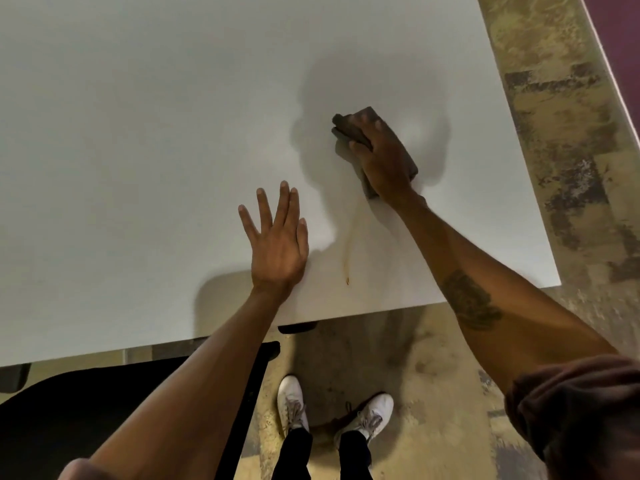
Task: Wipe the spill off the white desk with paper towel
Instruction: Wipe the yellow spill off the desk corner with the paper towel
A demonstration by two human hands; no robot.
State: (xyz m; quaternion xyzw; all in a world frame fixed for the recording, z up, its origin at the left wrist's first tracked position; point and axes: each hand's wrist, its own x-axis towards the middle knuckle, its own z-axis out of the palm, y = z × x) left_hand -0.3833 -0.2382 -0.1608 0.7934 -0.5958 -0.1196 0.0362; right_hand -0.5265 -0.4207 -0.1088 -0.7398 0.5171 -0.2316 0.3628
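The white desk fills the upper left of the head view. A thin brownish streak of spill runs from under my right wrist toward the desk's near edge and ends in a small dark drop. My right hand presses flat on a folded, dark, soaked paper towel, whose far end sticks out past my fingers. My left hand rests flat on the desk with fingers spread, holding nothing, just left of the streak.
The desk's near edge and right edge border a mottled tan floor. A black chair stands below the desk at lower left. My white shoes are on the floor under the edge.
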